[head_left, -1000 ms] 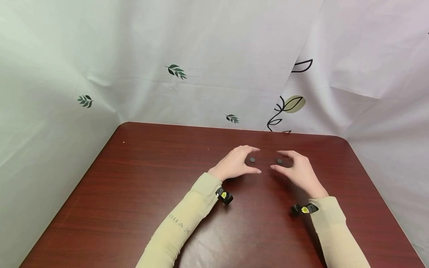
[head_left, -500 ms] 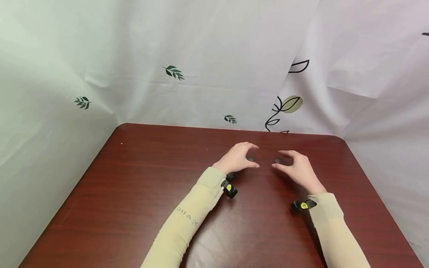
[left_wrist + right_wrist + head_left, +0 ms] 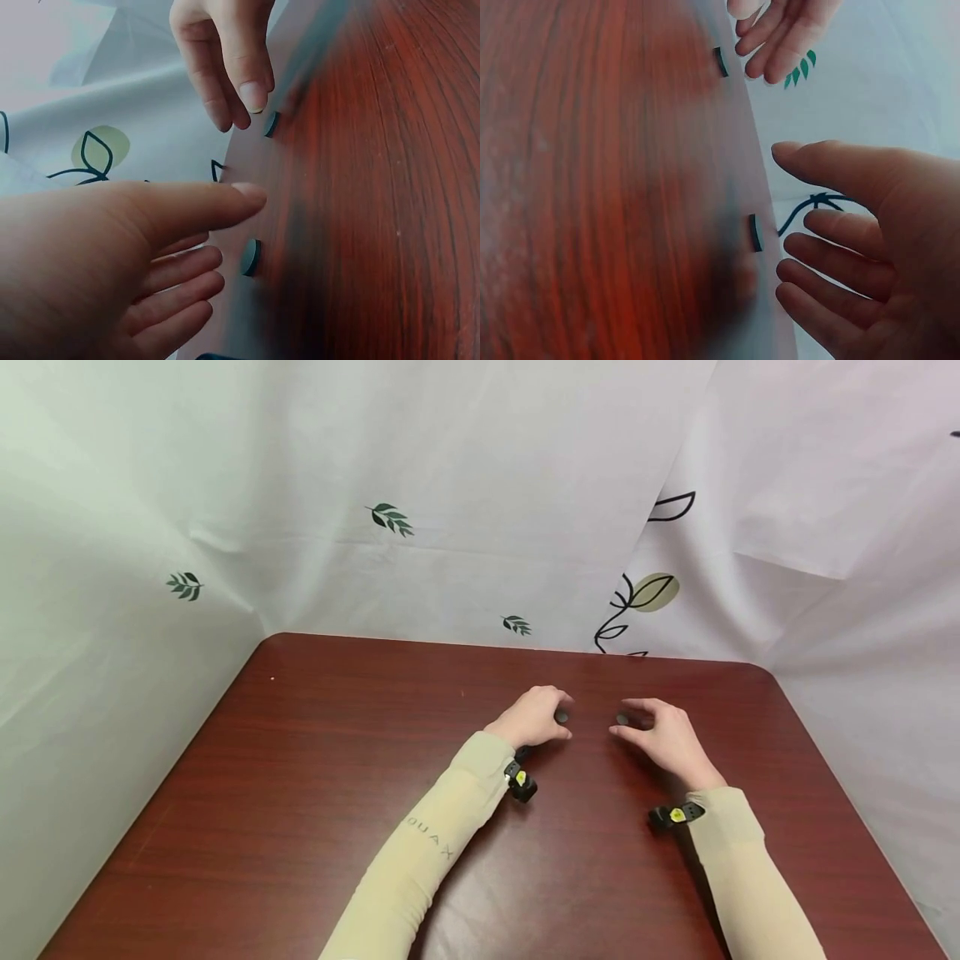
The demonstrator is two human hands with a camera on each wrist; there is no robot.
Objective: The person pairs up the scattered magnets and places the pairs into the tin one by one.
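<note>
Two small, flat dark discs lie a short way apart on the table, toward its far edge. My left hand (image 3: 527, 718) hovers over the left disc (image 3: 561, 717), its thumb and fingers spread to either side of it. The same hand fills the lower left of the left wrist view, thumb tip apart from the disc. Around the right disc (image 3: 622, 719), my right hand (image 3: 670, 739) makes a wide C, thumb nearer me and fingers beyond. In the right wrist view, free space shows between those fingertips and the near disc (image 3: 755, 232). Neither hand holds anything.
The dark red wood-grain table (image 3: 337, 760) has rounded far corners. A pale curtain (image 3: 450, 568) printed with leaves hangs behind it and on both sides. Dark wrist straps (image 3: 521, 781) with small devices sit on both light sleeves.
My left hand has shifted rightward over its disc, and its thumb and fingertips have drawn somewhat closer together. My right hand has barely moved. Both discs stay in place.
</note>
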